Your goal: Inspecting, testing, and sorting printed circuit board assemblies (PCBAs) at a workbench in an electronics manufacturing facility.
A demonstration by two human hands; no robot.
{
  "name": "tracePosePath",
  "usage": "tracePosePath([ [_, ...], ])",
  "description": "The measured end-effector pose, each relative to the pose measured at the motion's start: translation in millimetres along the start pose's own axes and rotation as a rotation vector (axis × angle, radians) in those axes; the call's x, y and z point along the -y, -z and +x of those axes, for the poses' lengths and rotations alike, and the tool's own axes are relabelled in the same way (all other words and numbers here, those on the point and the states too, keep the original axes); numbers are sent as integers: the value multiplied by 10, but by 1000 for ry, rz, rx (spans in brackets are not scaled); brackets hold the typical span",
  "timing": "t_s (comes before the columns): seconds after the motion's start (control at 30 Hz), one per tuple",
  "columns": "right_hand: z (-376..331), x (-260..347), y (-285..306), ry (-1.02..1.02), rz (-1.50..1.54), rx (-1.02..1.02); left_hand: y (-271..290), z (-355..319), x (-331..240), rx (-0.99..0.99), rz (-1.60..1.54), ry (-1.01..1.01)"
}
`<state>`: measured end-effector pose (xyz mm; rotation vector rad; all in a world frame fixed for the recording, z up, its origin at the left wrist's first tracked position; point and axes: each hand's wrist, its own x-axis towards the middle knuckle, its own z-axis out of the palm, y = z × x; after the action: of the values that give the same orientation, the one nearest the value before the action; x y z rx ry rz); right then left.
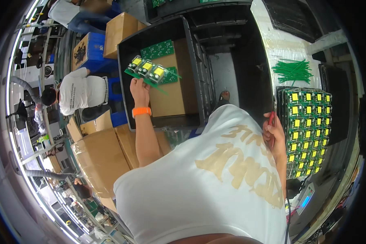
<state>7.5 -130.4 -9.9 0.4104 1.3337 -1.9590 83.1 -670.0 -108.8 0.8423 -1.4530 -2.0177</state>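
Note:
My left hand [140, 91], with an orange band at the wrist, is closed on the edge of a green circuit board [147, 70] carrying three yellow-topped components. The board is held tilted over a black crate [162, 124], where other green circuit boards [157, 49] lie on a cardboard sheet [179, 95]. To the right, my right hand [273, 133] is wrapped round a slim red-handled tool [271, 118], whose working end I cannot make out. Close beside that hand, a large block of circuit boards [308, 130] with rows of yellow-topped components sits on the workbench.
Green strips [293, 71] lie in a pile on the bench. A small device with a lit blue screen [306, 201] stands nearer me. Cardboard boxes [103, 156] and a blue bin [94, 51] flank the crate's left. Other people [79, 91] are farther left.

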Motion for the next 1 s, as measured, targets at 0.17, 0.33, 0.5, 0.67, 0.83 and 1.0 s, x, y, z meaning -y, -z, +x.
tracePosePath([
  [0.17, 71, 48, 27, 134, 151, 213, -1510, -1026, -404, 77, -365, 219],
  [0.33, 111, 200, -111, 328, 196, 263, -2406, -1452, -127, 609, -463, 372],
  [0.5, 48, 274, 87, 443, 537, 285, -3180, -1664, -90, 978, -185, 456],
  [0.67, -317, 276, 421, 678, 532, 179, -3602, -1930, -69, 1290, -135, 661],
  [0.83, -491, 80, 799, 753, 684, 213, -3909, -2159, 21, 1402, -23, 757],
  [1.0, -728, -8, 1065, 711, 851, 275, -4143, -2189, -8, 1697, 63, 895],
])
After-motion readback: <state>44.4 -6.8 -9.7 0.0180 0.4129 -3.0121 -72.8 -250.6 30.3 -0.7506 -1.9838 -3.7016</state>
